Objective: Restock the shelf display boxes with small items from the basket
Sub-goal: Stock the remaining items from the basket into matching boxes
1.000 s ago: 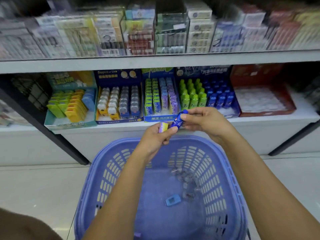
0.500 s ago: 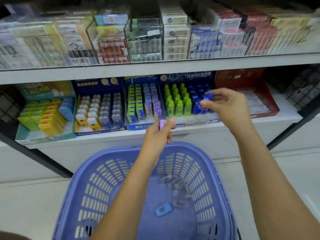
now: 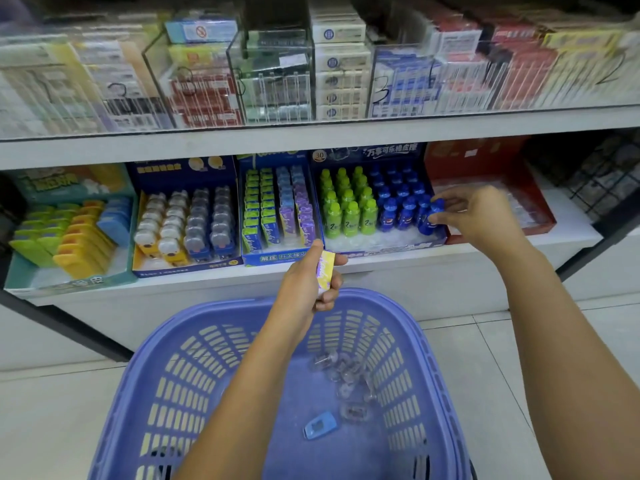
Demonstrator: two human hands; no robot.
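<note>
**Blue bottle at the front-right slot; pack held in the left hand**

- Right hand (image 3: 485,216): grip pinched on a small blue bottle (image 3: 431,214) at the front right corner of the bottle box (image 3: 381,245). The bottle touches the blue row beside it. I cannot tell whether it is seated.
- Left hand (image 3: 304,285): grip clenched round a purple-and-yellow pack (image 3: 325,270), held over the far rim of the basket (image 3: 166,341), just in front of the pack box (image 3: 277,259).
- Basket floor: one blue clip-like piece (image 3: 320,425) and a heap of clear packets (image 3: 346,379). My guess is that restocking is well along but not finished.

Risks, as I judge them:
- The bottles stand close together. A sideways nudge on release could tip the neighbours, domino fashion.
- The slot is at the box edge. If the bottle is not pushed fully down it may lean or roll off the shelf (image 3: 433,271).
- With attention on the right side, the loosely angled pack could slip and drop back into the basket.

Writing:
- The bottle box header carries a round "30" badge and Chinese text that looks like 万事可乐橡皮擦.
- The green bottles show a large "2".
- The blue bottles carry a cola-style roundel.
- The front of the pack box reads roughly 解压 开关橡皮.
- The clear cases (image 3: 277,71) on the upper shelf bear hand-drawn digits, with "3" and "2" legible.
</note>
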